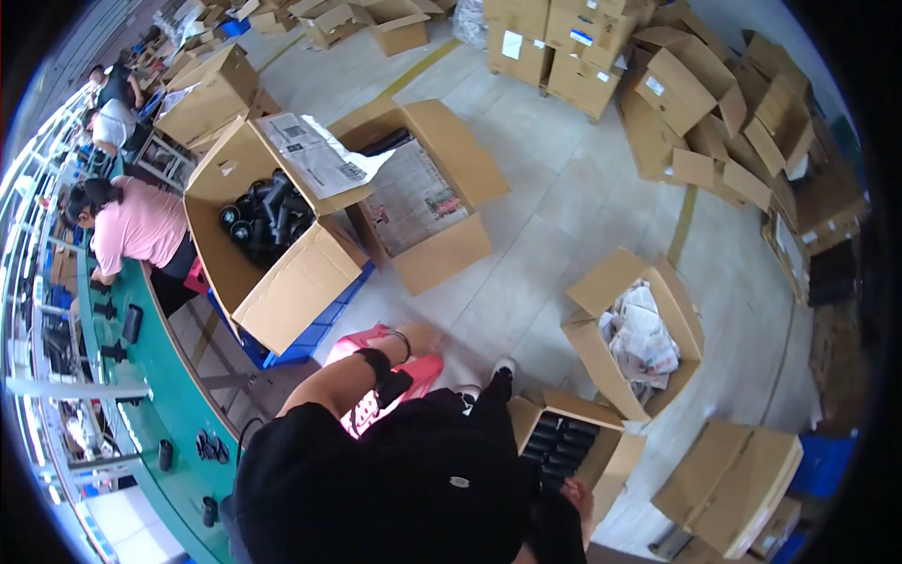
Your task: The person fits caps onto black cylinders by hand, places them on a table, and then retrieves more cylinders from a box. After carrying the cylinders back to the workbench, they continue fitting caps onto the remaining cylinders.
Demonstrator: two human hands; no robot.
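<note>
My left arm reaches forward from a black sleeve, bare at the forearm. A dark band circles the wrist, and my left hand is blurred above pink fabric with white markings. A black object lies against the arm there; its kind is unclear. My right hand is at the near edge of a small open carton, fingers curled beside rows of black cylindrical parts. Whatever those fingers grip is hidden.
A large carton of black parts stands on a blue base, beside another carton with newspaper. A green workbench curves along the left, with a person in pink bent over it. Another carton holds crumpled paper.
</note>
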